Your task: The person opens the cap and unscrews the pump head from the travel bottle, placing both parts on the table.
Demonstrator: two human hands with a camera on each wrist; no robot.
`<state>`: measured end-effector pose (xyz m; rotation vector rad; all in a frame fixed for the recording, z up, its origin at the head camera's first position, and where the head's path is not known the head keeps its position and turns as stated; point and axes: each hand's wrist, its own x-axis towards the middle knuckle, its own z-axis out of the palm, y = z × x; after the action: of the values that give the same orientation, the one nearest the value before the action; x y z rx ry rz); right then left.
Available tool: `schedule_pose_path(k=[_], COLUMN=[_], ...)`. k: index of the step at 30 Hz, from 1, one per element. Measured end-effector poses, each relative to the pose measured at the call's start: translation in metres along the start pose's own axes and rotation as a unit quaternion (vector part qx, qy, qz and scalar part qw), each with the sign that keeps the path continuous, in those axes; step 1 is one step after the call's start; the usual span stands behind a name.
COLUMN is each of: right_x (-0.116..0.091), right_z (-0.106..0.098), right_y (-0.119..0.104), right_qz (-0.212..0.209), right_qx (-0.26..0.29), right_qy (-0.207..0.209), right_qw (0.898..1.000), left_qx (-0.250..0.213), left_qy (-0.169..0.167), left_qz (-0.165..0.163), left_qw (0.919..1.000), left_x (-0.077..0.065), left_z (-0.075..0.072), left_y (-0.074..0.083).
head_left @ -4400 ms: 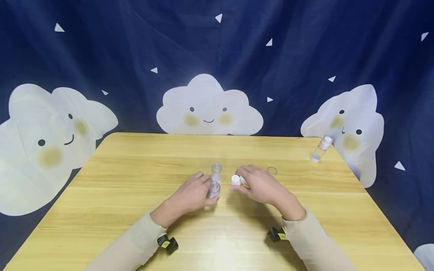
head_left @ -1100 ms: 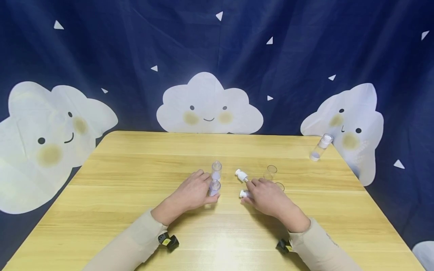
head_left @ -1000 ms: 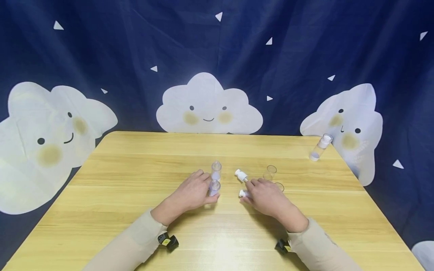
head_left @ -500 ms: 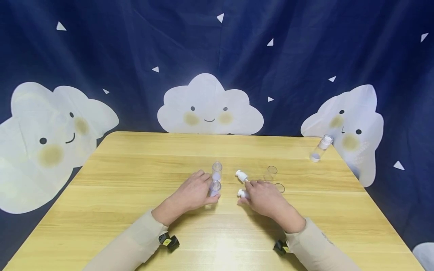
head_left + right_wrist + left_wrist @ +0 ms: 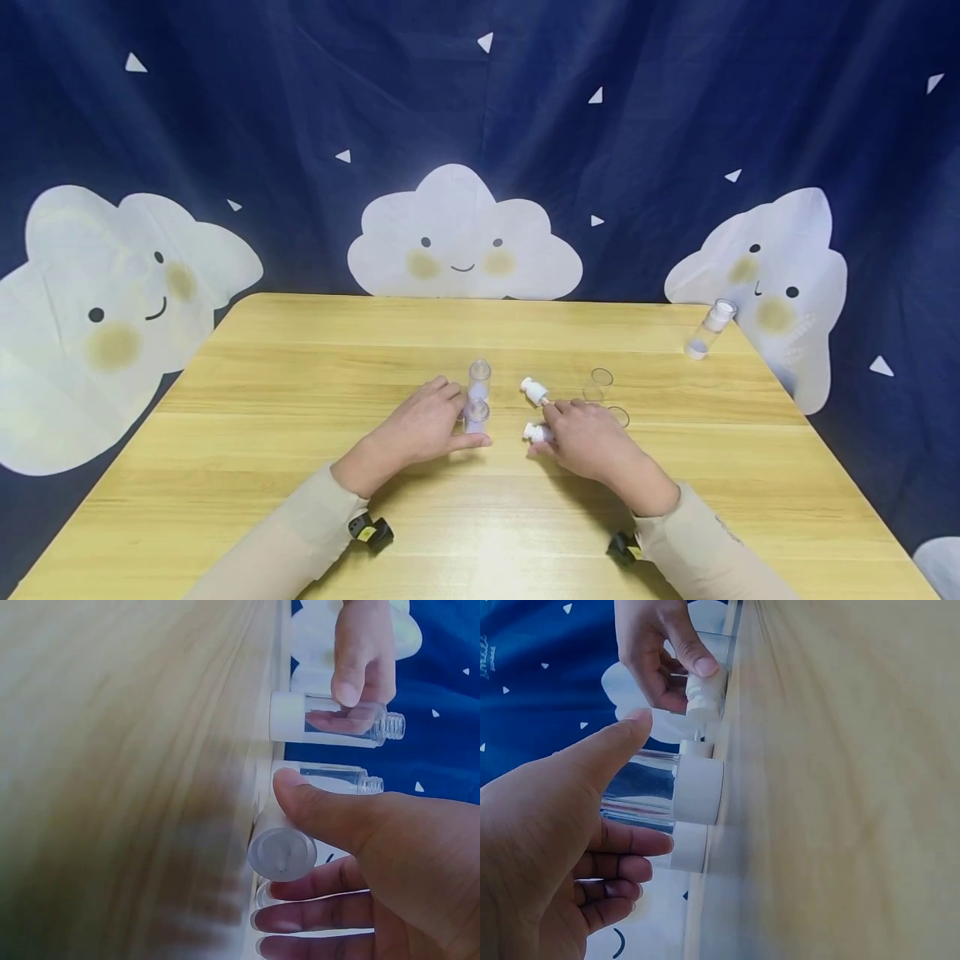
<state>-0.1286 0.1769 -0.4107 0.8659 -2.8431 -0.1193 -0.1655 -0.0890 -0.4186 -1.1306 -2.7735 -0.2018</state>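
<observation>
Left hand [image 5: 418, 423] is spreading loosely around nearer bottle [image 5: 476, 422] (thumb clear, no grip) — right hand [image 5: 588, 437] is pinching nearer pump [image 5: 535, 432].

Glare whitens the near tabletop [image 5: 495, 533]; the wrist views look dimmer.

White pumps [image 5: 535, 391]; 3 clear bottles [image 5: 479, 379]; cloud-patterned navy curtain [image 5: 420, 83]; yellow-brown table [image 5: 300, 358].

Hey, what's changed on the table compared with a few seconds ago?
The right hand has shifted nearer the person and now holds the nearer white pump; the farther white pump lies just beyond its fingers. The left hand has loosened around the nearer clear bottle, thumb straightened. That bottle, the farther clear bottle and the corner bottle stayed put.
</observation>
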Motion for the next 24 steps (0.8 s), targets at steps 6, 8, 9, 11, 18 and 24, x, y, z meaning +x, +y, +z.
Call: schedule_pose_path(k=[6,8,9,11,18,24], right_x=[0.000,-0.001,-0.001,-0.001,-0.001,-0.002], right_z=[-0.003,-0.003,-0.003,-0.003,-0.006,-0.016], right_y=[0.000,0.000,-0.001,-0.001,-0.001,0.001], right_qz=[-0.005,-0.005,-0.005,-0.005,-0.007,0.008], right_qx=[0.002,0.002,0.003,0.005,0.010,0.013], right_qy=[-0.003,-0.004,-0.003,-0.002,0.001,0.018], right_qw=[1.000,1.000,1.000,1.000,1.000,1.000], left_qx=[-0.009,-0.006,-0.007,-0.007,-0.013,-0.013], left_qy=[-0.009,-0.010,-0.011,-0.010,-0.020,-0.037], left_qz=[-0.010,-0.009,-0.008,-0.007,-0.007,0.009], left_qw=[0.9999,0.9999,0.9999,0.9999,0.9997,0.9992], left_x=[0.000,0.000,0.000,0.000,-0.001,-0.002], left_z=[-0.002,-0.003,-0.003,-0.004,-0.008,-0.008], left_y=[-0.003,-0.003,-0.004,-0.004,-0.005,-0.008])
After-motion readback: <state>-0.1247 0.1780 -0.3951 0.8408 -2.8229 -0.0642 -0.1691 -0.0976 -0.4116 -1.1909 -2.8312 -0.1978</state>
